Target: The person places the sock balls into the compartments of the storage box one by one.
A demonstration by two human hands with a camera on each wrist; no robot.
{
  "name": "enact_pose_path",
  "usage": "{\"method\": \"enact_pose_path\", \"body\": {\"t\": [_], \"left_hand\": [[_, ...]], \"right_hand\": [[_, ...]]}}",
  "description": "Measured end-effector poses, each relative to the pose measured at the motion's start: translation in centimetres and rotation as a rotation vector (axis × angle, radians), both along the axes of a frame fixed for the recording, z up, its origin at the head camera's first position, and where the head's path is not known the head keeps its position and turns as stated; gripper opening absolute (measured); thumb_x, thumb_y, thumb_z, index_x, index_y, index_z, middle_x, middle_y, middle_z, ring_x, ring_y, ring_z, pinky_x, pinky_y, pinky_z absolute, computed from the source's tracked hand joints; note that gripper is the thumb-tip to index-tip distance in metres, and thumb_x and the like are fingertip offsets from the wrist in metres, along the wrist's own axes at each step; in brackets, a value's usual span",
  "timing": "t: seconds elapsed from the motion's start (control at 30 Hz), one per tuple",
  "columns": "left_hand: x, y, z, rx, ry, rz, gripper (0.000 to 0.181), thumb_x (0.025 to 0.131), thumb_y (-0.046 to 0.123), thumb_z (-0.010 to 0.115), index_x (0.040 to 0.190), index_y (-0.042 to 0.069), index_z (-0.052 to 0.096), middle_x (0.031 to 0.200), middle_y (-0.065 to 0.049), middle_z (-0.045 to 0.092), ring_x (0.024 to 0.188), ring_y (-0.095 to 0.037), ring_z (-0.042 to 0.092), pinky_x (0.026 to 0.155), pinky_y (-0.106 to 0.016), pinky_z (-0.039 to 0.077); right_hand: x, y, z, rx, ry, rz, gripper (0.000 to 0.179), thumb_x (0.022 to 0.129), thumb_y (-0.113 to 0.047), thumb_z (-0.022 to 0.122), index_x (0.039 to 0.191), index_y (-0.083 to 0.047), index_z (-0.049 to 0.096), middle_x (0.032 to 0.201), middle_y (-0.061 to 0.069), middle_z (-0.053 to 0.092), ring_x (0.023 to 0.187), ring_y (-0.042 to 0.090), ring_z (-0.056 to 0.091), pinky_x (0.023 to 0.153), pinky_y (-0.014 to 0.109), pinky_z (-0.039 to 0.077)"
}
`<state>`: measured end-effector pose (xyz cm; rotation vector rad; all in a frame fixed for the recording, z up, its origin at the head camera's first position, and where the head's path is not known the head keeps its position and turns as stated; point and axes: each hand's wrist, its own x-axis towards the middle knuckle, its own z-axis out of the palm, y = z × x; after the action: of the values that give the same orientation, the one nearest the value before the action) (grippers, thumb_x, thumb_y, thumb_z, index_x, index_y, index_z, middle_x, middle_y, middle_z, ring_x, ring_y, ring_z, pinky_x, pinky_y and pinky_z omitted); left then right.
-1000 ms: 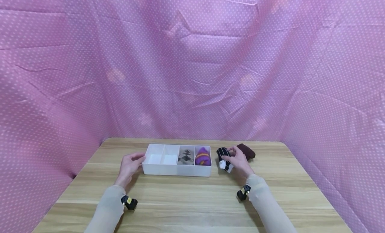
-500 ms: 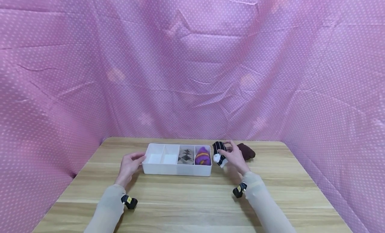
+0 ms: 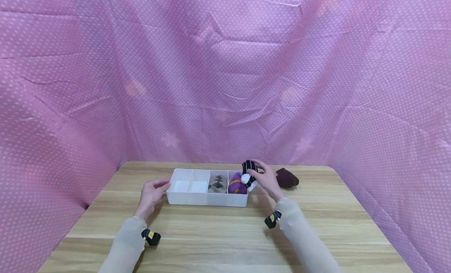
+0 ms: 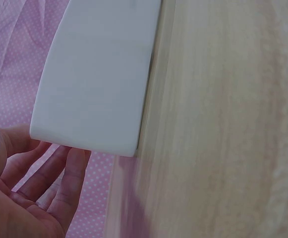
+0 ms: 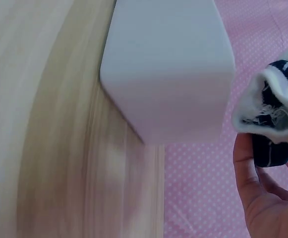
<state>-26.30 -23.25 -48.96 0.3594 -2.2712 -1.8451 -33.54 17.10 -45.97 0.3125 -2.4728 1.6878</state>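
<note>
The left hand (image 3: pixel 151 194) has its fingers loosely extended, touching the left end of the box (image 3: pixel 208 200); the right hand (image 3: pixel 268 183) pinches the black sock (image 3: pixel 249 166) between thumb and fingers. Nearest, light sleeves cover both forearms, and a small black camera sits at each wrist, the left camera (image 3: pixel 151 237) and the right camera (image 3: pixel 273 219), both over the wood-grain bench (image 3: pixel 211 241).

Further on, the white box lies lengthwise across the bench, split into four compartments side by side. The rightmost holds the purple sock (image 3: pixel 236 185), banded with orange; the next one leftward holds the grey sock (image 3: pixel 217 185), patterned with dark diamonds. The black sock, white-striped with a white cuff, is raised at the box's right end; whether it touches the rim or the purple sock cannot be told. The brown sock (image 3: pixel 287 178) lies right of the box, just behind the right hand. Behind everything hangs pink dotted cloth (image 3: pixel 225 77).
</note>
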Motion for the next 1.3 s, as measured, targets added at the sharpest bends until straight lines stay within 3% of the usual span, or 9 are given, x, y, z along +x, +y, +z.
{"method": "enact_pose_path", "body": {"t": [0.27,0.57,0.9,1.03,1.3], "left_hand": [[-0.1,0.1,-0.1,0.023,-0.001,-0.01,0.036,0.094,0.012,0.065,0.126,-0.003,0.062,0.129,-0.025,0.061,0.091,-0.011,0.066,0.088,-0.036,0.06],[-0.2,0.1,0.0,0.03,-0.015,-0.007,0.037,0.094,0.013,0.065,0.127,-0.003,0.061,0.128,-0.024,0.061,0.089,-0.01,0.066,0.087,-0.034,0.06],[-0.2,0.0,-0.1,0.027,-0.016,-0.015,0.037,0.095,0.014,0.065,0.128,-0.002,0.061,0.13,-0.024,0.06,0.09,-0.011,0.066,0.088,-0.035,0.06],[-0.2,-0.1,-0.3,0.024,-0.012,-0.019,0.037,0.095,0.015,0.065,0.128,-0.002,0.061,0.13,-0.024,0.06,0.09,-0.011,0.066,0.088,-0.035,0.06],[-0.1,-0.2,-0.2,0.003,-0.001,-0.007,0.037,0.094,0.014,0.065,0.127,-0.003,0.061,0.128,-0.024,0.062,0.088,-0.009,0.066,0.086,-0.035,0.06]], "right_hand": [[0.1,-2.6,0.3,-0.076,0.01,0.076,0.051,0.087,-0.03,0.074,0.134,-0.016,0.057,0.136,0.017,0.057,0.107,0.031,0.064,0.089,0.038,0.057],[0.5,-4.9,0.5,-0.065,0.003,0.089,0.049,0.086,-0.03,0.075,0.131,-0.019,0.06,0.134,0.016,0.058,0.099,0.026,0.065,0.081,0.035,0.058],[1.1,-8.2,0.7,0.001,-0.01,0.147,0.055,0.086,-0.038,0.073,0.135,-0.018,0.056,0.139,0.014,0.054,0.108,0.028,0.063,0.081,0.037,0.059],[1.3,-9.4,0.6,0.019,-0.012,0.134,0.054,0.085,-0.041,0.074,0.132,-0.023,0.057,0.139,0.012,0.055,0.107,0.028,0.063,0.08,0.037,0.06],[1.2,-11.7,0.8,0.01,-0.017,0.147,0.056,0.082,-0.044,0.077,0.131,-0.025,0.059,0.137,0.012,0.058,0.111,0.03,0.064,0.091,0.043,0.057]]}}
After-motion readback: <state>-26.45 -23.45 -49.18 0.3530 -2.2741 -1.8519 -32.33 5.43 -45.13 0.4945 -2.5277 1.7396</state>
